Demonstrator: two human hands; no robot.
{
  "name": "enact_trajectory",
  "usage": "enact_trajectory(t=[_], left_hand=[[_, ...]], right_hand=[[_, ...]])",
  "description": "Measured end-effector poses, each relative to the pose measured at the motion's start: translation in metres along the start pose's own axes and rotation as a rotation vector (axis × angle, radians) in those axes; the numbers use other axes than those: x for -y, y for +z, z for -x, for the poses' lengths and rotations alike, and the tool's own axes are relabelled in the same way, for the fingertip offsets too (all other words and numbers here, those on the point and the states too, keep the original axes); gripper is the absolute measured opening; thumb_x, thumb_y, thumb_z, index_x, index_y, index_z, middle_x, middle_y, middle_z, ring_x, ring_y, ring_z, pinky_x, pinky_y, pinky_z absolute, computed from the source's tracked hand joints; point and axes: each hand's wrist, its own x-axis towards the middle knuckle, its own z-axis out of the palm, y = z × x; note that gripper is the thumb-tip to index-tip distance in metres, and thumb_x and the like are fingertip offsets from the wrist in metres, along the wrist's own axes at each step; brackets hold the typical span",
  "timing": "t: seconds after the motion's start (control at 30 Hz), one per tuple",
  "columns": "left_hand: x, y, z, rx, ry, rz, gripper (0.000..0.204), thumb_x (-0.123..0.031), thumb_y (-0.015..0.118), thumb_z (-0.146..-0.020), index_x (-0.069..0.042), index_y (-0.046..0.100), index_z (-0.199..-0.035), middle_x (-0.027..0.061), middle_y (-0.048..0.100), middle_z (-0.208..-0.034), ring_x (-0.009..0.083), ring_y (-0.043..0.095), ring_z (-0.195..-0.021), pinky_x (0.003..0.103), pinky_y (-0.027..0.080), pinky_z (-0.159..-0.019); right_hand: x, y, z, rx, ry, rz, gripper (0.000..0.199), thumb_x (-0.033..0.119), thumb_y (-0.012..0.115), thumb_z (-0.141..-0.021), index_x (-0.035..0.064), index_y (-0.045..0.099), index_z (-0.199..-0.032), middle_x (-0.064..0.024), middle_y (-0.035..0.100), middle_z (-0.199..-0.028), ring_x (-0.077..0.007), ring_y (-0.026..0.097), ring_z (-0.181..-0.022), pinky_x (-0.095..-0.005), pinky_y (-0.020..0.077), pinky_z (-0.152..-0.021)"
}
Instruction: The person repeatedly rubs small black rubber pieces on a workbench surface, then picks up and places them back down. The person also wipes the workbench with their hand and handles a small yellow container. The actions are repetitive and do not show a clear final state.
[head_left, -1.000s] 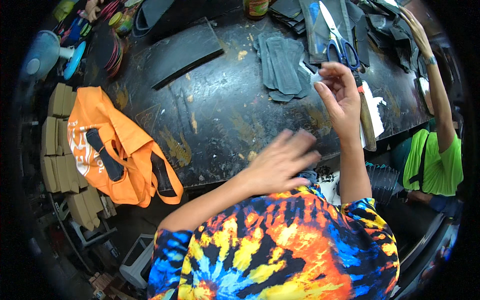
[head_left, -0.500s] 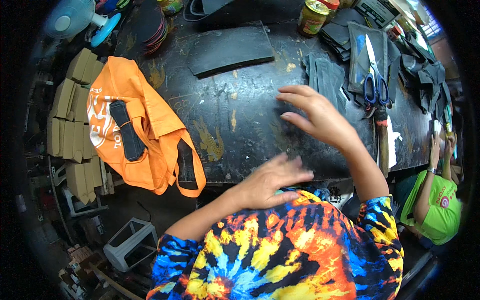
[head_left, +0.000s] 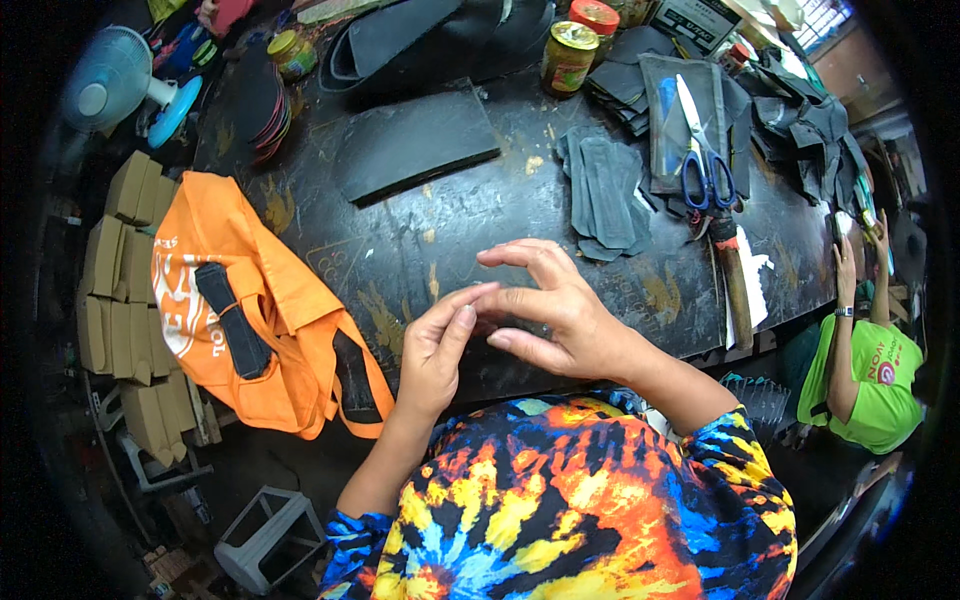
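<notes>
My left hand [head_left: 437,345] is raised above the table's near edge. Its fingers lie together with the thumb pressed against them; whether anything small is between them is hidden. Its fingertips meet the fingers of my right hand [head_left: 555,308], which has its thumb and fingers apart and holds nothing I can see. Beyond the hands, a thick black slab [head_left: 415,142] lies on the dark table [head_left: 400,225]. Grey-black cut pieces [head_left: 605,195] are stacked to the right of it. An orange cloth bag [head_left: 265,265] with a dark bundle [head_left: 232,320] on it rests at the left.
Blue-handled scissors [head_left: 700,160] and a wooden-handled tool [head_left: 735,285] lie at the right. Jars [head_left: 568,60] stand at the back. Brown cartons [head_left: 120,290], a fan [head_left: 110,80] and a grey stool [head_left: 270,540] are left. A person in green [head_left: 865,380] works at far right.
My hands have come together over the table's near edge. The left fingers, spread and blurred before, have closed against the thumb. The whole view has shifted, so the table's things sit lower and further left.
</notes>
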Motion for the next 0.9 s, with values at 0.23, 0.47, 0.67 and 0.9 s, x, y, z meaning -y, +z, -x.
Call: enact_trajectory(t=[0.23, 0.47, 0.67, 0.9], left_hand=[[-0.004, -0.008, 0.020, -0.268, 0.090, 0.024, 0.028, -0.017, 0.072, -0.101, 0.003, 0.074, -0.120, 0.0125, 0.077, -0.110, 0.0164, 0.073, -0.094, 0.030, 0.059, -0.088], [-0.012, -0.014, 0.038, -0.402, 0.185, 0.214, 0.019, -0.019, 0.074, -0.099, -0.002, 0.073, -0.106, 0.0094, 0.076, -0.100, 0.0177, 0.073, -0.090, 0.031, 0.060, -0.085], [-0.022, -0.004, 0.038, -0.350, 0.288, 0.119, 0.018, -0.016, 0.071, -0.101, 0.002, 0.073, -0.107, 0.0103, 0.075, -0.104, 0.0164, 0.071, -0.094, 0.030, 0.056, -0.087], [-0.036, -0.028, 0.058, -0.425, 0.274, -0.385, 0.025, -0.019, 0.051, -0.112, -0.004, 0.054, -0.092, 0.0030, 0.057, -0.086, 0.0095, 0.054, -0.079, 0.024, 0.046, -0.073]], right_hand=[[0.002, 0.006, 0.002, 0.169, -0.058, -0.092, 0.060, 0.042, 0.072, -0.095, 0.0145, 0.060, -0.147, -0.0298, 0.026, -0.167, -0.0501, 0.028, -0.153, -0.0599, 0.0238, -0.123], [0.012, 0.046, 0.004, 0.323, 0.120, -1.000, 0.071, 0.044, 0.059, -0.103, 0.0140, 0.039, -0.164, -0.0229, 0.009, -0.175, -0.0350, 0.006, -0.163, -0.0492, 0.0106, -0.128], [0.024, 0.038, 0.006, 0.388, 0.296, -1.466, 0.094, 0.069, 0.050, -0.096, 0.0068, 0.033, -0.165, -0.0155, 0.005, -0.177, -0.0284, 0.000, -0.163, -0.0476, 0.0066, -0.129], [0.001, 0.028, -0.017, 0.608, -0.088, -0.809, 0.086, 0.052, 0.064, -0.100, 0.0058, 0.032, -0.165, -0.0198, 0.032, -0.169, -0.0366, 0.022, -0.159, -0.0487, 0.0189, -0.128]])
